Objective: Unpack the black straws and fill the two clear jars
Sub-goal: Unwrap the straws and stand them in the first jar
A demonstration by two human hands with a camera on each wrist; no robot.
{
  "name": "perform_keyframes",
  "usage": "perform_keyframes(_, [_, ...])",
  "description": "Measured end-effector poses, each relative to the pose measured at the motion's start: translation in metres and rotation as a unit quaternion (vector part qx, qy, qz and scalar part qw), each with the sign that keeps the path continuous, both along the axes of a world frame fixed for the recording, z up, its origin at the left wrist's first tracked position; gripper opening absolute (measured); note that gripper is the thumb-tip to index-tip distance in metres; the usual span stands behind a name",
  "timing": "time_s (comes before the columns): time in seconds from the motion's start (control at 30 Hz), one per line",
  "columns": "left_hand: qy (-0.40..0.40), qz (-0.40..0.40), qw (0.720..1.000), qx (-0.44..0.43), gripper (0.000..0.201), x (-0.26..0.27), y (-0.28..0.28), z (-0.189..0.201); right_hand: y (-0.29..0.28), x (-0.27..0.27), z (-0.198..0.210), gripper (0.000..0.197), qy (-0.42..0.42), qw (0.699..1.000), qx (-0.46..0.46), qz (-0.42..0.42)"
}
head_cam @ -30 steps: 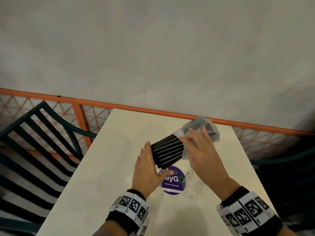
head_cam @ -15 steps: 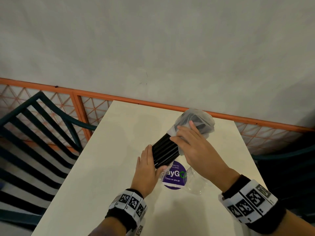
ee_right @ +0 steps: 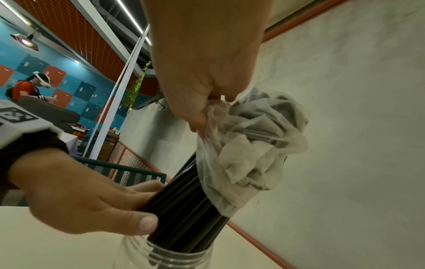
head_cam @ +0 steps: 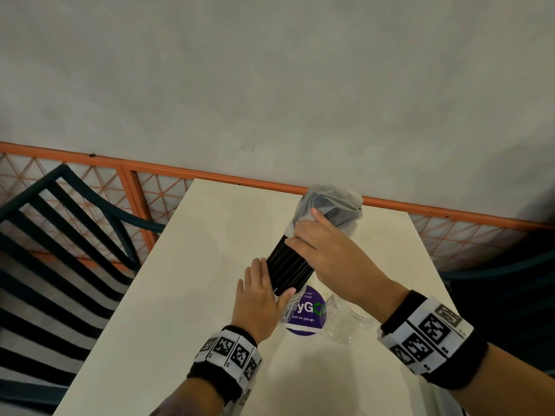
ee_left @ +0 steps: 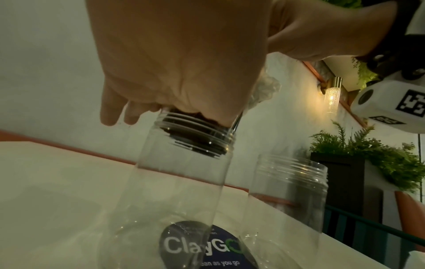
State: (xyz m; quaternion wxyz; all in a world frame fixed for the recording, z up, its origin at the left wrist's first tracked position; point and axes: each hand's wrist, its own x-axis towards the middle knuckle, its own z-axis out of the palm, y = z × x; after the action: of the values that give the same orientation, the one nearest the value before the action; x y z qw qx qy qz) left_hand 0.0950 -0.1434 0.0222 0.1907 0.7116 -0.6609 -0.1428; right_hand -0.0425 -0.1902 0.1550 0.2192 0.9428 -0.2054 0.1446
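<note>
A bundle of black straws slants up to the right, its top still inside a thin plastic bag. My right hand grips the bag around the bundle; the right wrist view shows its fingertips pinching the crumpled bag. My left hand holds the bare lower end of the straws, thumb on one side and fingers on the other. The straw ends sit in the mouth of the left clear jar. A second clear jar stands empty just to its right.
Both jars stand near the front of a cream table, by a round purple sticker. A dark slatted chair is on the left and another chair on the right. An orange rail and a grey wall lie behind.
The bundle has tipped from nearly flat to steeply slanted. Its bare lower end has come down into the left jar's mouth, with both hands still on it.
</note>
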Motion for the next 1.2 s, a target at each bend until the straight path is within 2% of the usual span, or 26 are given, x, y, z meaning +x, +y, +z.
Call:
perform_keyframes(0.07, [0.018,0.000,0.999,0.027,0.108,0.000,0.001,0.000,0.003,0.003,0.000,0.038,0.015,1.000,-0.009,0.005])
perform_keyframes(0.13, [0.080,-0.009,0.996,0.035,0.116,0.004,0.000,0.006,0.002,0.005,-0.001,0.040,0.027,1.000,-0.006,0.003])
perform_keyframes(0.17, [0.121,-0.011,0.992,0.034,0.113,0.007,0.000,0.010,0.001,0.006,-0.001,0.040,0.030,1.000,-0.003,0.001])
perform_keyframes(0.23, [0.202,-0.012,0.978,0.043,0.093,0.016,-0.003,0.015,-0.001,0.007,-0.001,0.038,0.031,0.999,0.002,-0.011])
perform_keyframes(0.3, [0.251,-0.010,0.966,0.052,0.083,0.023,-0.006,0.017,-0.003,0.007,0.000,0.036,0.028,0.999,0.006,-0.022])
perform_keyframes(0.47, [0.268,0.022,0.963,0.024,0.073,0.031,-0.009,0.010,-0.001,0.012,-0.001,0.032,0.032,0.999,0.015,-0.001])
perform_keyframes(0.6, [0.291,0.026,0.956,0.034,0.086,0.030,-0.011,0.008,0.006,0.016,-0.007,0.024,0.065,0.998,-0.005,0.016])
perform_keyframes(0.73, [0.350,0.009,0.936,0.040,0.118,0.031,-0.005,0.009,0.018,0.011,-0.019,0.031,0.130,0.991,-0.018,0.022])
perform_keyframes(0.83, [0.389,-0.023,0.921,0.001,0.112,0.034,0.001,0.017,0.023,0.002,-0.035,0.038,0.151,0.988,-0.026,0.027])
perform_keyframes(0.87, [0.420,-0.049,0.906,-0.008,0.106,0.035,0.003,0.021,0.025,-0.001,-0.041,0.045,0.142,0.989,-0.025,0.032])
perform_keyframes(0.93, [0.533,-0.100,0.840,-0.010,0.089,0.035,0.006,0.032,0.030,-0.008,-0.053,0.065,0.097,0.995,-0.026,0.020])
perform_keyframes(0.97, [0.544,-0.115,0.831,-0.015,0.080,0.037,0.008,0.035,0.032,-0.010,-0.058,0.069,0.058,0.998,-0.026,0.001])
perform_keyframes(1.0, [0.520,-0.106,0.847,-0.028,0.071,0.037,0.009,0.038,0.034,-0.012,-0.063,0.066,0.010,0.999,-0.027,-0.023])
perform_keyframes(1.03, [0.453,-0.083,0.886,-0.043,0.062,0.039,0.010,0.041,0.036,-0.013,-0.067,0.062,-0.044,0.997,-0.028,-0.050])
perform_keyframes(1.1, [0.345,-0.030,0.935,-0.074,0.049,0.044,0.011,0.041,0.040,-0.015,-0.071,0.055,-0.143,0.982,-0.013,-0.122])
perform_keyframes(1.2, [0.292,-0.007,0.949,-0.119,0.035,0.048,0.012,0.050,0.042,-0.017,-0.071,0.048,-0.197,0.954,0.049,-0.220])
